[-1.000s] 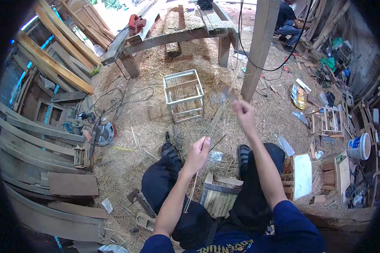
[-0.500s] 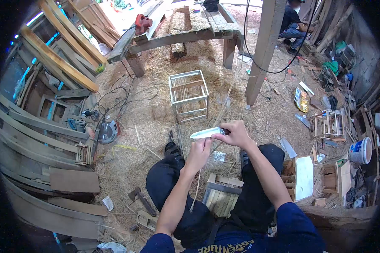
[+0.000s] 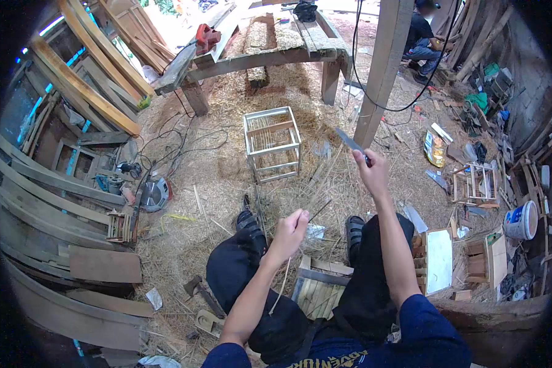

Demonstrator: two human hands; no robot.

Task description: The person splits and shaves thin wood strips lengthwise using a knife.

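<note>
Steel knife, mid-frame, clasped in right hand; left hand pinches pale strip: paring, I judge; next stroke needs blade contact.

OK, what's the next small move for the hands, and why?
Probably bring the knife over to the thin strip: the right hand holds the knife apart from the left hand, which grips the strip.
</note>
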